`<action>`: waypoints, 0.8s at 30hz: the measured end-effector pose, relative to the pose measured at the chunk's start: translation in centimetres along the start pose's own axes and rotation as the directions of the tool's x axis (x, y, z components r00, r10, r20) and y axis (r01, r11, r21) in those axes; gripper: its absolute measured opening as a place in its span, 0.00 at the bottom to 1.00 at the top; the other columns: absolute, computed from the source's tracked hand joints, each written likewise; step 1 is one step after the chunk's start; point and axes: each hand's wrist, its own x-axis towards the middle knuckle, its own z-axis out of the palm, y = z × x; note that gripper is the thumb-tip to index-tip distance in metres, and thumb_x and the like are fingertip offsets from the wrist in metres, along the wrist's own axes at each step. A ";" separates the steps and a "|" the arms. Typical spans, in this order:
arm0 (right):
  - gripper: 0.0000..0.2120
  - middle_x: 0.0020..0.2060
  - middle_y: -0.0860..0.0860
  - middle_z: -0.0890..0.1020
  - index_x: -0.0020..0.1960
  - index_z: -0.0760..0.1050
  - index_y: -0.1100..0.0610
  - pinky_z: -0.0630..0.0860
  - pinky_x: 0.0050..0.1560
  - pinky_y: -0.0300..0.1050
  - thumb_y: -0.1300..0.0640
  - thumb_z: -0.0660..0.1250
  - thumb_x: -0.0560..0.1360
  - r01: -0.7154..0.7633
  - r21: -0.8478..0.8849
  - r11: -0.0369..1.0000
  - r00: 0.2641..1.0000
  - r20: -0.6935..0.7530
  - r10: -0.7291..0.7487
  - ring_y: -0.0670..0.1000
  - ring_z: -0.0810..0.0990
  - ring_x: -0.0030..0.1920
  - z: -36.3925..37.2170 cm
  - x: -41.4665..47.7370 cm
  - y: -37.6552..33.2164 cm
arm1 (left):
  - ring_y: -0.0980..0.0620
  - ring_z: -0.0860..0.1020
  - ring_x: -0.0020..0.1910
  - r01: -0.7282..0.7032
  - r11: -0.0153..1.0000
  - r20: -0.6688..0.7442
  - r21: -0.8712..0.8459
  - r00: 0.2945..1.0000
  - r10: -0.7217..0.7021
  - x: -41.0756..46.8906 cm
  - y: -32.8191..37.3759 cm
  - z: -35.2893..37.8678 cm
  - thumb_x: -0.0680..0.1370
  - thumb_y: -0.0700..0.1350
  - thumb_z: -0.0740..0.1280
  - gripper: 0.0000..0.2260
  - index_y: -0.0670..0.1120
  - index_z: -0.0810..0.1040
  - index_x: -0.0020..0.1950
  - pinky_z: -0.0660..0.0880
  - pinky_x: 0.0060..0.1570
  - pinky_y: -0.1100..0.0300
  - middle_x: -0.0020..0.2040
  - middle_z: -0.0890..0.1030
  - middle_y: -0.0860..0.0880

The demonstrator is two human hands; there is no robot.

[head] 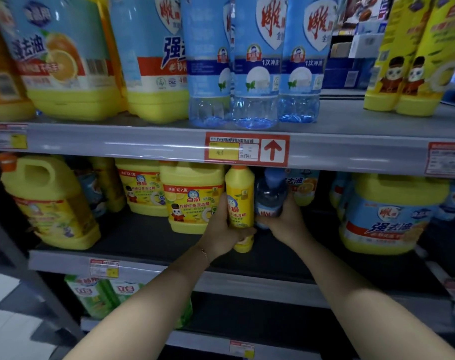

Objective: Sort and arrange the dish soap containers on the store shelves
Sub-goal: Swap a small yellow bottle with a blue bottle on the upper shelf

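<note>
Head view looks at store shelves with both arms reaching to the middle shelf (143, 237). The left hand (221, 229) grips a yellow bottle (240, 193) low on its body, with the fingers curled around the left side and the thumb across the front. The right hand (288, 219) grips a blue bottle (269, 193) from the right side and from below, with the fingers curled around it. The two bottles are side by side and touch or nearly touch, the yellow one on the left. Both are about upright, near the middle of the shelf and toward its front edge. Whether their bases rest on the shelf I cannot tell. A thin bracelet (204, 253) is on the left wrist.

Just left of the yellow bottle stands a yellow jug (192, 196), with one more jug (140, 188) behind it to the left. Near the left end of this shelf a bigger jug (49, 201) stands tilted. Near the right end is a jug with blue label (387, 216).

On the front edge of the upper shelf (117, 144) a price tag (247, 151) with a red arrow hangs right above the two bottles. On that shelf three clear blue bottles (255, 74) stand close together in the middle, big jugs (65, 61) stand at the left, and yellow bottles (408, 61) stand at the right.

On the lower shelf (247, 287), toward its left end, are green packs (101, 292).
</note>
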 end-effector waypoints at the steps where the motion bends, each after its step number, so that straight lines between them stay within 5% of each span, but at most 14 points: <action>1: 0.33 0.57 0.52 0.79 0.65 0.68 0.60 0.76 0.56 0.38 0.72 0.75 0.64 0.043 -0.016 0.999 0.999 0.022 -0.043 0.39 0.78 0.55 -0.1 -1.0 -0.1 | 0.63 0.76 0.58 0.003 1.000 -0.008 -0.020 1.000 -0.004 -0.3 0.0 -0.1 0.68 0.33 0.76 0.38 0.56 0.62 0.68 0.75 0.54 0.67 0.59 0.77 0.56; 5: 0.35 0.58 0.41 0.76 0.66 0.65 0.51 0.72 0.56 0.29 0.66 0.77 0.65 0.147 -0.077 0.986 0.988 0.060 -0.143 0.34 0.75 0.58 -0.5 -4.8 -1.1 | 0.54 0.78 0.60 -0.012 0.998 -0.031 -0.065 0.999 0.010 -1.9 0.5 -0.4 0.68 0.31 0.76 0.39 0.43 0.60 0.74 0.76 0.60 0.51 0.61 0.78 0.50; 10: 0.35 0.53 0.28 0.77 0.61 0.63 0.28 0.78 0.50 0.36 0.46 0.77 0.61 0.261 -0.199 0.945 0.964 0.109 -0.243 0.35 0.79 0.54 -2.1 -7.9 -7.1 | 0.51 0.77 0.62 -0.110 0.988 -0.030 -0.110 0.994 0.107 -4.6 4.0 -1.6 0.67 0.40 0.78 0.35 0.57 0.67 0.69 0.77 0.58 0.55 0.63 0.79 0.52; 13: 0.33 0.48 0.28 0.78 0.63 0.66 0.38 0.76 0.45 0.27 0.43 0.76 0.62 0.464 -0.275 0.842 0.886 0.141 -0.443 0.33 0.79 0.49 -3.3 -9.3 -12.1 | 0.55 0.81 0.56 -0.156 0.984 -0.063 -0.087 0.987 0.151 -6.1 7.6 -3.1 0.63 0.47 0.81 0.33 0.61 0.72 0.63 0.78 0.49 0.63 0.57 0.82 0.54; 16: 0.34 0.45 0.37 0.81 0.61 0.67 0.53 0.79 0.38 0.34 0.42 0.74 0.61 0.594 -0.323 0.737 0.790 0.062 -0.610 0.39 0.83 0.42 -4.1 -10.3 -16.1 | 0.57 0.83 0.50 -0.207 0.978 -0.087 -0.015 0.975 0.205 -7.0 11.5 -4.5 0.59 0.51 0.83 0.32 0.60 0.75 0.59 0.78 0.44 0.66 0.51 0.84 0.55; 20: 0.31 0.43 0.41 0.82 0.58 0.66 0.53 0.81 0.38 0.40 0.44 0.74 0.61 0.592 -0.236 0.771 0.758 -0.162 -0.632 0.41 0.83 0.43 -5.2 -9.4 -21.4 | 0.46 0.85 0.45 -0.294 0.956 -0.111 -0.012 0.950 0.290 -6.9 16.7 -5.9 0.60 0.51 0.83 0.32 0.52 0.76 0.60 0.82 0.44 0.47 0.48 0.85 0.48; 24: 0.37 0.46 0.44 0.82 0.66 0.65 0.58 0.82 0.41 0.50 0.42 0.73 0.65 0.572 -0.317 0.756 0.692 -0.308 -0.653 0.45 0.84 0.44 -7.1 -5.0 -26.6 | 0.50 0.85 0.42 -0.364 0.931 -0.160 0.017 0.918 0.362 -5.4 22.2 -6.6 0.62 0.53 0.82 0.28 0.56 0.76 0.58 0.82 0.39 0.54 0.45 0.86 0.51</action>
